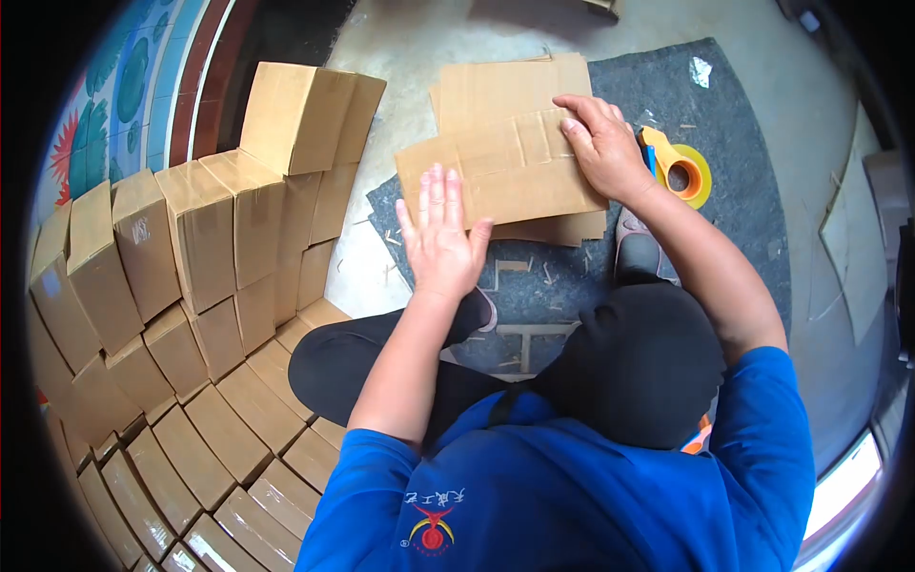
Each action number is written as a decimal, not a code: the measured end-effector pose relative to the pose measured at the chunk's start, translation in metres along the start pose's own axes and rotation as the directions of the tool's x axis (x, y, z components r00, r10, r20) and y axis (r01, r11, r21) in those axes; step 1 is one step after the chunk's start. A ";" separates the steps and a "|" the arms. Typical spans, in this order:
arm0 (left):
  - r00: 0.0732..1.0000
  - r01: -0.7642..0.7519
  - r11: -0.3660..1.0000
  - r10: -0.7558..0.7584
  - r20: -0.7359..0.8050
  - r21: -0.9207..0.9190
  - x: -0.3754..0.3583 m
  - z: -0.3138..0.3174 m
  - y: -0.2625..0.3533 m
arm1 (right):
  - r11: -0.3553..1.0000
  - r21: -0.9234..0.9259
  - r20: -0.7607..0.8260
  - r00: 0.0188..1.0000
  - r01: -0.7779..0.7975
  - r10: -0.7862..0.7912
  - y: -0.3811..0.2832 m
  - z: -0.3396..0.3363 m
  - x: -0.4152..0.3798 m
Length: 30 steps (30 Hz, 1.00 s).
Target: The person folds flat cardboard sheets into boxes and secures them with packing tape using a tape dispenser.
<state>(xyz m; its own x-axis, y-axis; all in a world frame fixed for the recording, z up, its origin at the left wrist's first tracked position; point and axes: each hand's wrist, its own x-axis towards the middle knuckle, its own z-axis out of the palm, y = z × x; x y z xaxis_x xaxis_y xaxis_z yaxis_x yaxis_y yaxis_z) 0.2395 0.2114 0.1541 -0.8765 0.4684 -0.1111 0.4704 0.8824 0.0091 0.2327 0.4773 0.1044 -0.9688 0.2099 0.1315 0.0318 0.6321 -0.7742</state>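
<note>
right hand [602, 150] grasps the cardboard sheet [519, 181] at two o'clock; left hand [442, 234], flat and released, touches it at eight.

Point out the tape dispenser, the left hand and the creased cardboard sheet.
Tape dispenser [662, 150], head view: on its yellow-orange frame.
Left hand [441, 240], head view: on its back.
Creased cardboard sheet [512, 176], head view: on its upper face.

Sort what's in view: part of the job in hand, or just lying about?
In the job:
- top cardboard piece, being handled
- cardboard pieces under it
- probably the tape dispenser, close by but not in use

Lying about:
- cardboard scraps on the mat
- pale scrap
- apparently the stacked boxes, untouched
</note>
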 end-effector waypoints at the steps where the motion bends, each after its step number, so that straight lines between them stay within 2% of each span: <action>1: 0.998 0.057 0.998 -0.058 -0.019 -0.010 -0.001 -0.003 -0.013 | 0.999 0.043 0.008 1.000 0.001 -0.001 0.001 0.004 0.002; 3: 0.998 0.065 0.997 -0.066 -0.021 -0.037 0.001 -0.002 -0.022 | 0.997 0.080 0.017 1.000 0.017 -0.018 0.003 0.009 0.007; 6: 0.994 0.087 0.995 -0.090 -0.061 -0.047 0.010 0.000 -0.022 | 0.991 0.125 0.060 0.997 -0.048 0.040 0.001 0.009 0.013; 8: 0.969 0.208 0.952 -0.232 -0.087 -0.223 0.013 0.004 -0.019 | 0.995 0.085 0.057 0.997 -0.059 0.054 0.000 0.009 0.011; 9: 0.967 0.194 0.959 -0.223 -0.125 -0.208 0.013 0.005 -0.019 | 0.994 0.076 0.078 0.994 -0.076 0.070 0.000 0.008 0.011; 11: 0.944 0.087 0.888 -0.218 -0.247 -0.452 0.015 0.021 -0.035 | 0.989 0.091 0.077 0.991 -0.115 0.108 -0.004 0.007 0.010; 12: 0.927 0.054 0.869 -0.226 -0.298 -0.492 0.017 0.023 -0.042 | 0.986 0.070 0.095 0.985 -0.150 0.143 -0.005 0.006 0.011; 14: 0.941 0.130 0.806 -0.284 -0.184 -0.577 0.025 0.022 -0.052 | 0.986 0.064 0.108 0.983 -0.153 0.145 -0.005 0.008 0.018; 15: 0.942 0.126 0.817 -0.276 -0.189 -0.562 0.031 0.022 -0.057 | 0.984 0.028 0.137 0.976 -0.177 0.172 -0.007 0.007 0.024; 17: 0.942 0.163 0.805 -0.298 -0.151 -0.570 0.044 0.018 -0.061 | 0.942 -0.079 0.036 0.943 -0.327 0.331 -0.020 0.005 0.032; 19: 0.940 0.172 0.802 -0.306 -0.147 -0.572 0.049 0.016 -0.062 | 0.931 -0.144 -0.002 0.941 -0.336 0.339 -0.026 -0.006 0.027; 20: 0.937 0.183 0.790 -0.320 -0.138 -0.585 0.049 0.016 -0.061 | 0.977 -0.159 -0.043 0.989 -0.144 0.139 -0.028 -0.014 0.020; 21: 0.933 0.197 0.776 -0.336 -0.129 -0.599 0.049 0.016 -0.060 | 0.982 -0.181 -0.075 0.995 0.056 -0.071 -0.030 -0.022 0.014; 22: 0.931 0.198 0.766 -0.343 -0.128 -0.611 0.048 0.018 -0.060 | 0.978 -0.163 -0.041 0.990 0.130 -0.138 -0.033 -0.029 0.004; 23: 0.924 0.189 0.766 -0.350 -0.152 -0.615 0.044 0.024 -0.057 | 0.946 -0.241 0.016 0.976 0.216 -0.219 -0.034 -0.035 -0.021; 25: 0.919 0.177 0.767 -0.353 -0.175 -0.616 0.042 0.027 -0.055 | 0.942 -0.286 -0.020 0.982 0.177 -0.190 -0.034 -0.036 -0.044; 26: 0.924 0.188 0.779 -0.347 -0.162 -0.599 0.042 0.026 -0.055 | 0.924 -0.342 -0.132 0.966 0.168 -0.224 -0.033 -0.037 -0.053; 27: 0.928 0.199 0.790 -0.342 -0.148 -0.580 0.042 0.023 -0.056 | 0.991 -0.137 -0.179 0.984 -0.011 -0.014 -0.030 -0.038 -0.065; 28: 0.933 0.248 0.773 -0.352 -0.070 -0.585 0.043 0.018 -0.057 | 0.980 0.078 -0.180 0.964 -0.186 0.197 -0.025 -0.038 -0.073; 29: 0.930 0.256 0.765 -0.361 -0.064 -0.591 0.045 0.013 -0.060 | 0.925 0.323 -0.081 0.969 -0.197 0.235 -0.018 -0.035 -0.080; 30: 0.940 0.291 0.729 -0.340 0.042 -0.620 0.046 0.013 -0.067 | 0.766 0.566 0.120 0.950 -0.304 0.287 -0.027 -0.032 -0.089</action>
<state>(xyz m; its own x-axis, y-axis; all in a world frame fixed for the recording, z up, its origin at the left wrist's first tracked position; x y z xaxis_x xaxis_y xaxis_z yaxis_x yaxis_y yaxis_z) 0.1688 0.1735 0.1359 -0.9790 0.1387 -0.1492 0.0242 0.8066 0.5906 0.3255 0.4655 0.1331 -0.9410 0.2914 -0.1721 0.1794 -0.0019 -0.9838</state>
